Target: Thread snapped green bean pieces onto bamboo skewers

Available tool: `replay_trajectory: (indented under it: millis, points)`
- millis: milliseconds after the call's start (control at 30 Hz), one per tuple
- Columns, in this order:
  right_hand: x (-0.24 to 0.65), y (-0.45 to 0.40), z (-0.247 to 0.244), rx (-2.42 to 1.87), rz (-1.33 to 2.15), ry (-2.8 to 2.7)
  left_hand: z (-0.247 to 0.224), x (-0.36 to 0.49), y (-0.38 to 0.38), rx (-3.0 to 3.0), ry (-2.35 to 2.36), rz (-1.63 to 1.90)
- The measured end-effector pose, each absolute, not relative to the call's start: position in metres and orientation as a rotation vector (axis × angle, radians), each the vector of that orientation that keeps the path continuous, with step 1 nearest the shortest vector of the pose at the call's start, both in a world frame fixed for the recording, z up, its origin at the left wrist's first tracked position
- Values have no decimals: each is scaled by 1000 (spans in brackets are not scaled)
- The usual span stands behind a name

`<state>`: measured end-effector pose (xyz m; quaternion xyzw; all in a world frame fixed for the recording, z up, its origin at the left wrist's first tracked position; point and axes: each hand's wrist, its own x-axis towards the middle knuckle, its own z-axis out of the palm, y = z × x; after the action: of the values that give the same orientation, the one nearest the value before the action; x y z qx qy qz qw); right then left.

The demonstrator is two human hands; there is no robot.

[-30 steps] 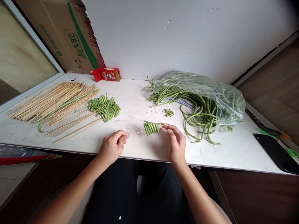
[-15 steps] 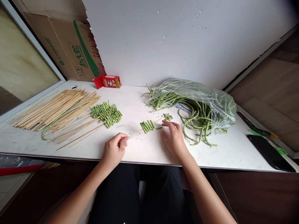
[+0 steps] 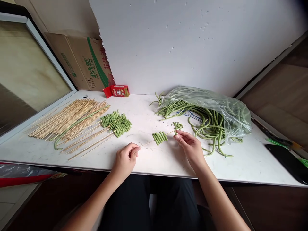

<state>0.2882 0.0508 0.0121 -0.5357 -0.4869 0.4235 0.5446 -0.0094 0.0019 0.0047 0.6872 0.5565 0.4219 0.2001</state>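
My left hand (image 3: pixel 126 158) is closed on the blunt end of a bamboo skewer (image 3: pixel 147 143). Several cut green bean pieces (image 3: pixel 159 138) are threaded side by side along it. At the skewer's tip, my right hand (image 3: pixel 192 147) pinches a short bean piece (image 3: pixel 175 132) between thumb and fingers; whether the tip has entered it I cannot tell. Just beyond lies a small heap of bean ends (image 3: pixel 177 125). Left of my hands, filled bean skewers (image 3: pixel 116 123) are stacked together with their bare sticks pointing left.
Loose bamboo skewers (image 3: pixel 64 117) lie at the left, a long bean (image 3: pixel 72 124) across them. Long green beans (image 3: pixel 218 126) spill from a clear plastic bag (image 3: pixel 204 98) at the right. A red box (image 3: pixel 120 91) stands at the back; a black phone (image 3: pixel 287 162) lies far right.
My right hand has picked up the loose bean piece from the table and brought it to the skewer's tip. My left hand still holds the skewer. The whole view has shifted slightly.
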Motion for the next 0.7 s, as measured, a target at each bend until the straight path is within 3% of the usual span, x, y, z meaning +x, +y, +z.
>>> replay_trajectory:
  millis: [300, 700]
  points:
    - [285, 37, 9, -1042, 1191, -886, -4, -12, 1, 2066, 1553, 1136]
    - [286, 35, 7, -1101, 1148, -1004, -2, -11, 1, 2120, 1586, 1120]
